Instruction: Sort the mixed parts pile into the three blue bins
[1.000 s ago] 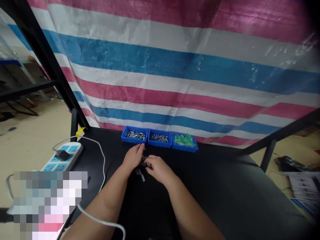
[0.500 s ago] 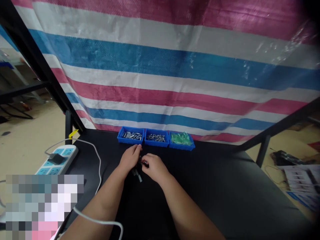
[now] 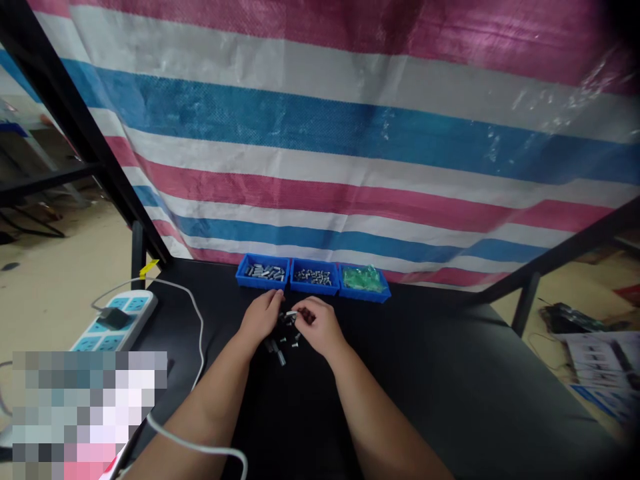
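My right hand point(image 3: 320, 325) is closed, with thumb and fingertips pinching a small silver metal standoff point(image 3: 291, 313). Just left of it, my left hand point(image 3: 260, 317) rests on the black tabletop with its fingers stretched forward, and I see nothing in its grasp. Between the hands lie several small screws point(image 3: 295, 345), partly hidden by my fingers. Longer metal standoffs point(image 3: 280, 357) lie below my left hand. Behind the hands stand three blue bins in a row: a bin of standoffs point(image 3: 263, 284), a bin of screws point(image 3: 314, 290) and a bin of green bagged pieces point(image 3: 364, 295).
On the left sits a white power strip point(image 3: 149, 305) with a black plug point(image 3: 113, 319). Its white cable point(image 3: 200, 327) runs over the table toward my left forearm. A striped tarp point(image 3: 320, 160) hangs behind the bins, between black frame posts point(image 3: 139, 247).
My right hand has moved slightly right and away from my left hand, showing the pinched standoff and the scattered screws. My left hand stays nearly still.
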A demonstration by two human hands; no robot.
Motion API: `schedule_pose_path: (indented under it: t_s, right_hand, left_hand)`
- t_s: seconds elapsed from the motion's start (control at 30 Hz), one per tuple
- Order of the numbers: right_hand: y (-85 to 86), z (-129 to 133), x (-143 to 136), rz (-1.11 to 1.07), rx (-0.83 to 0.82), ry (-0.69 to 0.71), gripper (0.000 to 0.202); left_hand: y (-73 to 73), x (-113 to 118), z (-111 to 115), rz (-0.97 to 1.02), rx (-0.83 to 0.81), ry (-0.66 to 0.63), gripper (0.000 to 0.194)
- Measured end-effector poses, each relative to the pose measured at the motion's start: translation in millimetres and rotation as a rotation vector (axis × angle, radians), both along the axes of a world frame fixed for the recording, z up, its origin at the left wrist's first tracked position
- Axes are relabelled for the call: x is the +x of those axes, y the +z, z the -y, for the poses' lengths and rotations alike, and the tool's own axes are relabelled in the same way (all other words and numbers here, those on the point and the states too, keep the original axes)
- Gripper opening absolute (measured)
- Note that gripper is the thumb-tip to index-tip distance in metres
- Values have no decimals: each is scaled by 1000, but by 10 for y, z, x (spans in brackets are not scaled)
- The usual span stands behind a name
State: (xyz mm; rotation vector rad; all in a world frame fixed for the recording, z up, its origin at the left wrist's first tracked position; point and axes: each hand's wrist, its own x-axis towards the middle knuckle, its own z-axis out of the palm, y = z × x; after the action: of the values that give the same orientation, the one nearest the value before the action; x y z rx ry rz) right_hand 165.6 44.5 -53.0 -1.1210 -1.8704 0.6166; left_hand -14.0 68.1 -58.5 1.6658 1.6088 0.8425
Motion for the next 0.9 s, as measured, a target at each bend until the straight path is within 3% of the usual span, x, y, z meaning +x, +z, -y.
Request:
schedule_pose_path:
  t_s: [0.27,0.43,0.53,0.73,0.9]
  right_hand:
    - [95,-557,206,-243,149,-312,17]
    - [34,-928,152,-204,67,-441,23]
    - [82,-987,-12,-134,105,-397,23]
    - [178,-1078,-422,141,141,-155,18]
    - [261,-990,-373,160,139,-156,19]
  left_hand:
    - [21,0,15,7,-15,4,48]
    - [10,-28,1,46,-12,21,48]
    - [2,-40,-10,58,-13,26,48]
    - [-14,-50,-24,73,-12,12,47]
    - [-22,-57,-42,6,20,6,40]
